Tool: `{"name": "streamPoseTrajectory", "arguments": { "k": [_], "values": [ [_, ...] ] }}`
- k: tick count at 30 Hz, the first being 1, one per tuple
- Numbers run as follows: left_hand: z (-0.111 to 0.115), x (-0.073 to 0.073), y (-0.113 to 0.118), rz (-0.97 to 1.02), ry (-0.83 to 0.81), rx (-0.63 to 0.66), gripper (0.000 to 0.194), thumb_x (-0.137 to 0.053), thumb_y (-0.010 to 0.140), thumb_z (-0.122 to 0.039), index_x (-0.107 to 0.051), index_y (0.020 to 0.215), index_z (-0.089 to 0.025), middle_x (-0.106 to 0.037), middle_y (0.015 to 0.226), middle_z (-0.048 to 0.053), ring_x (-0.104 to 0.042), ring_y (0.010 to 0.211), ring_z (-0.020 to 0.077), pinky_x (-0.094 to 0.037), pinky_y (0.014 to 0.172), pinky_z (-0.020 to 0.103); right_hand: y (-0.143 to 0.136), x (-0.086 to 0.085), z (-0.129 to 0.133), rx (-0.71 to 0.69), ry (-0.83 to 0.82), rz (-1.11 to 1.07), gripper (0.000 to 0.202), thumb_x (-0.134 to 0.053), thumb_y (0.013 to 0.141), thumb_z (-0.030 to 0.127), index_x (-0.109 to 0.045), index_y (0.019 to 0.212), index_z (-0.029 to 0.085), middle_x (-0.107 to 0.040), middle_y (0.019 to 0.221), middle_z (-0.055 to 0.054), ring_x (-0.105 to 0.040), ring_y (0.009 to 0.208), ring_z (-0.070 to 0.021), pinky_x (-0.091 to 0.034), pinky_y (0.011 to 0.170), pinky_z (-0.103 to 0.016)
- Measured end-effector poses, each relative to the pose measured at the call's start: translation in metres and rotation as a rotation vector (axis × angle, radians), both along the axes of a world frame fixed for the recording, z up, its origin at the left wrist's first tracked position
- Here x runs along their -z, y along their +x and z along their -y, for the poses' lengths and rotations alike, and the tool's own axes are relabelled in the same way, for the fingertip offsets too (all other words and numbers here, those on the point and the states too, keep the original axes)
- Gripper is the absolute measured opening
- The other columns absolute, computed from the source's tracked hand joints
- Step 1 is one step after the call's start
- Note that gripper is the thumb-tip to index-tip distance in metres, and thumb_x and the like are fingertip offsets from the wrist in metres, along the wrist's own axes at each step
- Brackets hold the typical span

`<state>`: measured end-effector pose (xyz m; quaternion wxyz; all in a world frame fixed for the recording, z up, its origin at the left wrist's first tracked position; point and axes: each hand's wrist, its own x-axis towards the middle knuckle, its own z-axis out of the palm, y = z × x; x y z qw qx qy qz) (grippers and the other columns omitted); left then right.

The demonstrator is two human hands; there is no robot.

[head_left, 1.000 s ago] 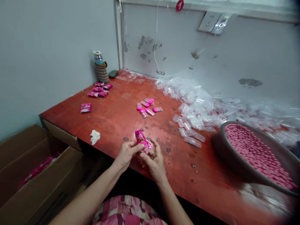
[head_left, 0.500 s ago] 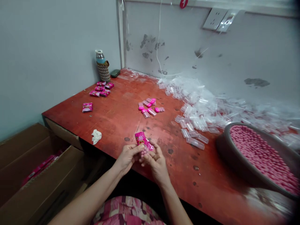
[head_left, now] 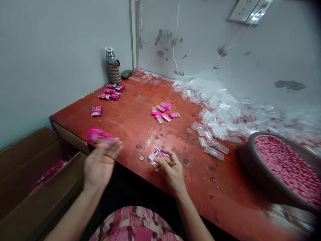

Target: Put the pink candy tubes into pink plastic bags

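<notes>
My left hand [head_left: 99, 167], smeared by motion, is over the table's front edge at the left. It grips a bright pink candy packet [head_left: 98, 135], too blurred to show its print. My right hand [head_left: 172, 170] is low over the middle of the front edge, thumb and fingers pinching a small pink-and-silver foil packet [head_left: 157, 154]. Beyond the hands lie several clear tubes of pink candy with pink caps [head_left: 165, 117]. A single pink packet [head_left: 96, 111] sits farther left, and several more pink packets [head_left: 114, 96] are grouped behind it.
Clear empty tubes [head_left: 213, 127] are heaped along the back right of the red table [head_left: 130, 124]. A dark basin [head_left: 247, 160] of pink candy balls stands at the right. An open cardboard box [head_left: 60, 190] is below left. A flask [head_left: 113, 68] stands at the back corner.
My hands have parted. The left has moved left with the pink candy packet, while the right stays near the same place with the foil packet. The view has shifted slightly.
</notes>
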<state>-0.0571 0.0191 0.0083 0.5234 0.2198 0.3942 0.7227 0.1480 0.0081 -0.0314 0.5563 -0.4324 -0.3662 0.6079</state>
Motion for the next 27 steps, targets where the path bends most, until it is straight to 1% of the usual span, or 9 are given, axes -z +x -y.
{"name": "streamPoseTrajectory", "arguments": {
  "k": [2, 4, 7, 10, 13, 16, 20, 24, 27],
  "values": [
    [-0.005, 0.001, -0.025, -0.112, 0.073, -0.213, 0.036, -0.049, 0.077, -0.046, -0.062, 0.091, -0.015, -0.067, 0.090, 0.006, -0.061, 0.087, 0.0205, -0.045, 0.084, 0.040, 0.013, 0.005, -0.002, 0.043, -0.014, 0.043, 0.029, -0.061, 0.074, 0.028, -0.047, 0.098, 0.018, -0.063, 0.067, 0.000, -0.059, 0.053, -0.0126, -0.048, 0.050, -0.024],
    [-0.010, 0.011, -0.029, -0.356, 0.063, -0.219, 0.035, -0.050, 0.077, -0.043, -0.059, 0.100, -0.018, -0.067, 0.093, 0.007, -0.061, 0.089, 0.0209, -0.044, 0.086, 0.042, 0.023, 0.011, -0.004, 0.070, -0.035, 0.072, 0.026, -0.060, 0.074, 0.029, -0.050, 0.095, 0.018, -0.062, 0.066, 0.000, -0.058, 0.052, -0.0116, -0.046, 0.047, -0.022],
    [-0.018, 0.036, 0.003, -0.976, 0.089, 0.097, 0.036, -0.055, 0.076, -0.036, -0.057, 0.107, -0.019, -0.059, 0.111, 0.009, -0.054, 0.102, 0.0223, -0.037, 0.094, 0.042, 0.031, 0.015, -0.004, 0.088, -0.058, 0.102, 0.024, -0.059, 0.074, 0.031, -0.051, 0.093, 0.018, -0.060, 0.065, 0.001, -0.057, 0.051, -0.0108, -0.045, 0.045, -0.020],
    [-0.027, 0.062, 0.049, -1.479, 0.302, 0.413, 0.043, -0.053, 0.077, -0.038, -0.052, 0.116, -0.020, -0.051, 0.122, 0.009, -0.040, 0.117, 0.0249, -0.027, 0.099, 0.046, 0.033, 0.014, 0.000, 0.086, -0.063, 0.142, 0.023, -0.059, 0.075, 0.031, -0.052, 0.092, 0.019, -0.060, 0.065, 0.001, -0.057, 0.050, -0.0099, -0.045, 0.046, -0.020],
    [-0.033, 0.078, 0.074, -1.743, 0.382, 0.469, 0.036, -0.047, 0.080, -0.037, -0.053, 0.113, -0.023, -0.050, 0.123, 0.005, -0.035, 0.120, 0.0267, -0.023, 0.099, 0.050, 0.037, 0.012, 0.003, 0.085, -0.078, 0.184, 0.021, -0.058, 0.075, 0.031, -0.053, 0.092, 0.019, -0.060, 0.064, 0.002, -0.057, 0.051, -0.0092, -0.044, 0.047, -0.019],
    [-0.036, 0.085, 0.079, -1.790, 0.369, 0.409, 0.030, -0.043, 0.083, -0.034, -0.057, 0.107, -0.024, -0.055, 0.118, 0.002, -0.035, 0.120, 0.0257, -0.022, 0.099, 0.050, 0.043, 0.014, 0.003, 0.095, -0.086, 0.217, 0.021, -0.058, 0.075, 0.031, -0.053, 0.091, 0.019, -0.060, 0.065, 0.002, -0.056, 0.051, -0.0086, -0.043, 0.047, -0.018],
    [-0.037, 0.086, 0.079, -1.691, 0.351, 0.369, 0.026, -0.044, 0.083, -0.028, -0.060, 0.102, -0.024, -0.059, 0.112, 0.001, -0.036, 0.119, 0.0244, -0.020, 0.100, 0.051, 0.042, 0.019, -0.004, 0.114, -0.075, 0.280, 0.022, -0.058, 0.074, 0.033, -0.054, 0.089, 0.017, -0.060, 0.066, 0.000, -0.056, 0.054, -0.0105, -0.045, 0.050, -0.021],
    [-0.032, 0.080, 0.083, -1.408, 0.332, 0.364, 0.023, -0.048, 0.081, -0.025, -0.062, 0.099, -0.025, -0.061, 0.109, 0.003, -0.041, 0.116, 0.0222, -0.021, 0.101, 0.048, 0.029, 0.020, -0.014, 0.193, -0.035, 0.296, 0.029, -0.060, 0.071, 0.033, -0.052, 0.095, 0.018, -0.060, 0.079, -0.002, -0.057, 0.067, -0.0133, -0.047, 0.057, -0.024],
    [-0.023, 0.068, 0.086, -1.104, 0.278, 0.363, 0.024, -0.053, 0.077, -0.023, -0.063, 0.098, -0.027, -0.061, 0.109, 0.004, -0.043, 0.115, 0.0212, -0.023, 0.101, 0.041, 0.019, 0.017, -0.022, 0.175, -0.027, 0.209, 0.035, -0.065, 0.067, 0.029, -0.049, 0.097, 0.018, -0.059, 0.073, 0.001, -0.056, 0.065, -0.0120, -0.045, 0.058, -0.023]
  ]
}}
